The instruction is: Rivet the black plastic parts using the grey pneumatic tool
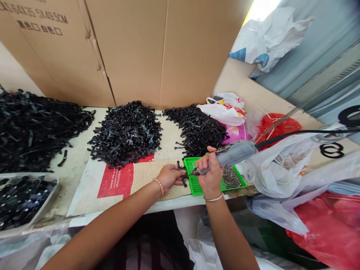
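My left hand [170, 176] pinches a small black plastic part [182, 179] with several arms, just left of a green basket [194, 187]. Wrapped in my right hand [210, 174] is a grey electric screwdriver [237, 152], slanting down to the left. Its tip points at the black part; whether the two touch I cannot tell. Small metal screws [232, 176] lie in the right part of the basket. Beneath my left hand is a honeycomb-patterned cardboard sheet [146, 180], partly covered by the hand.
Behind my hands are a middle pile [129, 131] and a right pile [199, 129] of black parts. A larger heap [33, 127] and a filled white tray [53, 195] sit left. Cardboard boxes [135, 48] stand behind. Plastic bags [287, 161] and the tool's cord [298, 132] occupy the right.
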